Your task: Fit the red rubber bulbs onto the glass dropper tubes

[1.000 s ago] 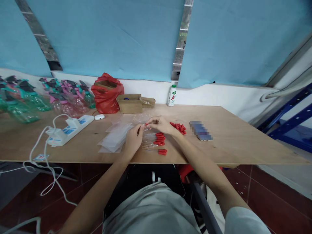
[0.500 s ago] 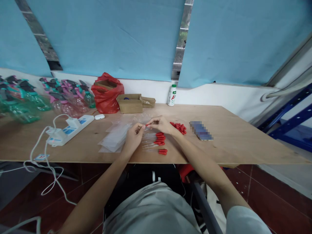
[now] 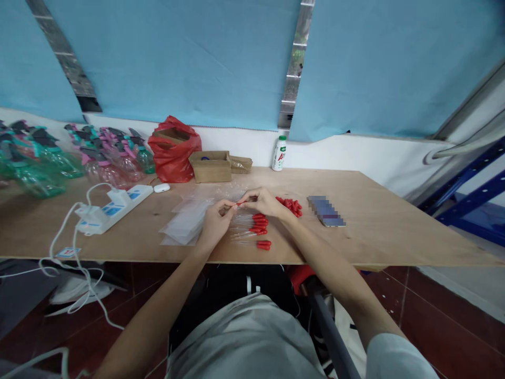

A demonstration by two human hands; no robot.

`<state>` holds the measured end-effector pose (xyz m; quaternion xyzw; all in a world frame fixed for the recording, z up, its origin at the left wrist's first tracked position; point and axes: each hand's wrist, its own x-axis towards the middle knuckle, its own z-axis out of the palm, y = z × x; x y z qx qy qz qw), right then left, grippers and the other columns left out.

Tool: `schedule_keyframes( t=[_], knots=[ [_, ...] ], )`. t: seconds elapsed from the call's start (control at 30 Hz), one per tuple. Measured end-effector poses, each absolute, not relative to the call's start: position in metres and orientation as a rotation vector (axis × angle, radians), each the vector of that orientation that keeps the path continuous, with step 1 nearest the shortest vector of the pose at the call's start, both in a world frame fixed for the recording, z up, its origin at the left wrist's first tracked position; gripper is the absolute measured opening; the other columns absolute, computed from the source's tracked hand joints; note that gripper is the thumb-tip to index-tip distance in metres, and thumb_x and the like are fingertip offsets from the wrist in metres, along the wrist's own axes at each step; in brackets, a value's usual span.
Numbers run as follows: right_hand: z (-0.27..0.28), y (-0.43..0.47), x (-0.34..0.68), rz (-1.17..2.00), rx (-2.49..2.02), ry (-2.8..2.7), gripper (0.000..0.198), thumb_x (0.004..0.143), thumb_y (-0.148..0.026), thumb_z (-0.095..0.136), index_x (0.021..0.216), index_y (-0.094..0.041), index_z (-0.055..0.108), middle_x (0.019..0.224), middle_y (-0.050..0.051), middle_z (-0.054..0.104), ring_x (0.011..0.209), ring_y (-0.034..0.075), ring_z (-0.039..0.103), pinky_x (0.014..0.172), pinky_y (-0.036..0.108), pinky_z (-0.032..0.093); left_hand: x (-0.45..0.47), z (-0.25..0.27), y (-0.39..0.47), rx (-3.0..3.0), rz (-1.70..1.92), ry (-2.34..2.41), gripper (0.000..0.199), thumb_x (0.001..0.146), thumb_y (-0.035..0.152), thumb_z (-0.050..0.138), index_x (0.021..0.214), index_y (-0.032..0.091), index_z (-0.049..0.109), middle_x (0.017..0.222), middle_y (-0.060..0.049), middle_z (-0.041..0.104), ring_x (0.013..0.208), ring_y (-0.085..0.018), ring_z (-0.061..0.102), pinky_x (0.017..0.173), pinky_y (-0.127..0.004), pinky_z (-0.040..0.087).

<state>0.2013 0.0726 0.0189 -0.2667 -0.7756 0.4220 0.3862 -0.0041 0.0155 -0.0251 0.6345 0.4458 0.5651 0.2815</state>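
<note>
My left hand (image 3: 216,220) and my right hand (image 3: 261,202) meet over the table with fingertips pinched together. Between them shows a small red dropper bulb (image 3: 240,203), gripped from both sides; whether a glass tube is in it is hidden by the fingers. Just below my right hand lie several droppers (image 3: 258,229) in a column, clear thin tubes pointing left and red bulbs to the right. A heap of loose red bulbs (image 3: 290,206) rests right of my right wrist. Clear plastic bags (image 3: 183,223) lie flat beside my left hand.
A phone (image 3: 326,211) lies to the right. Along the back stand a white bottle (image 3: 279,153), an open cardboard box (image 3: 211,168) and a red plastic bag (image 3: 173,158). A power strip (image 3: 114,210) with cables and several spray bottles (image 3: 106,163) occupy the left.
Both hands stay in nearly the same place, still pinched on the red bulb. Slightly more red shows between the fingertips. The droppers and the heap have not moved.
</note>
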Motion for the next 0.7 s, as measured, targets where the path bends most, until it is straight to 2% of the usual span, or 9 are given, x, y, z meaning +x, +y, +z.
schedule_keyframes(
  t=[0.33, 0.53, 0.7],
  knots=[
    [0.0238, 0.0686, 0.2037, 0.962, -0.665, -2.07, 0.03, 0.084, -0.047, 0.087, 0.09, -0.017, 0.085, 0.085, 0.006, 0.081, 0.073, 0.018, 0.068, 0.073, 0.031, 0.054, -0.0046, -0.0309, 0.0185, 1.676, 1.498, 1.195, 0.018, 0.09, 0.04, 0.075, 0.091, 0.022, 0.075, 0.086, -0.004, 0.078, 0.077, -0.02, 0.072, 0.073, -0.033, 0.054],
    [0.0243, 0.0689, 0.2035, 0.925, -0.636, -2.091, 0.03, 0.086, -0.047, 0.086, 0.091, -0.017, 0.086, 0.09, 0.008, 0.082, 0.082, 0.02, 0.071, 0.078, 0.032, 0.054, -0.0042, -0.0276, 0.0172, 1.6, 1.479, 1.185, 0.021, 0.088, 0.037, 0.076, 0.102, 0.022, 0.079, 0.097, -0.007, 0.082, 0.09, -0.023, 0.076, 0.084, -0.038, 0.057],
    [0.0275, 0.0665, 0.1973, 0.931, -0.638, -2.088, 0.033, 0.086, -0.051, 0.085, 0.089, -0.018, 0.086, 0.087, 0.007, 0.082, 0.079, 0.02, 0.07, 0.079, 0.032, 0.054, -0.0059, -0.0283, 0.019, 1.602, 1.446, 1.189, 0.016, 0.086, 0.035, 0.077, 0.095, 0.021, 0.078, 0.091, -0.006, 0.081, 0.086, -0.024, 0.076, 0.085, -0.039, 0.057]
  ],
)
